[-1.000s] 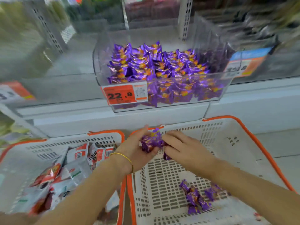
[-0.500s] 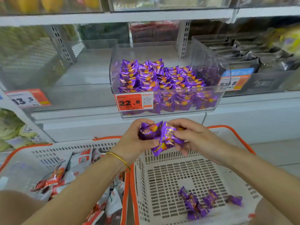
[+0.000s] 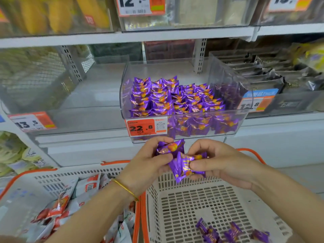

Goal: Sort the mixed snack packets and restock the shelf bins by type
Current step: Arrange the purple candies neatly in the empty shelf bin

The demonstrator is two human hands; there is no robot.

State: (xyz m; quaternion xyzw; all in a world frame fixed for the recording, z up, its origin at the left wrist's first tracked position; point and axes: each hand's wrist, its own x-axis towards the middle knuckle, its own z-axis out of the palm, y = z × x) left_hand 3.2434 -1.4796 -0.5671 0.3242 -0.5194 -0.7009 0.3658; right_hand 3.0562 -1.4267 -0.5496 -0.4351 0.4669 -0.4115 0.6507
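My left hand (image 3: 149, 165) grips a purple snack packet (image 3: 171, 147), and my right hand (image 3: 222, 162) pinches a second purple packet (image 3: 184, 167) just below it. Both hands are held together right under the front of a clear shelf bin (image 3: 228, 85) that holds rows of the same purple packets (image 3: 175, 100). Its orange price tag (image 3: 146, 128) reads 22.8. Beneath my hands stands a white basket with an orange rim (image 3: 175, 199), and several loose purple packets (image 3: 226, 232) lie on its floor.
A second white basket (image 3: 43, 183) at the lower left holds red-and-white snack packets (image 3: 59, 206). An empty-looking clear bin (image 3: 52, 102) with a 13.5 tag stands left of the purple one. Dark packets (image 3: 273, 78) fill the bin to the right. More bins line the shelf above.
Both hands rose from inside the white basket to just below the purple bin, carrying the purple packets. The view tilted up and shows more shelf.
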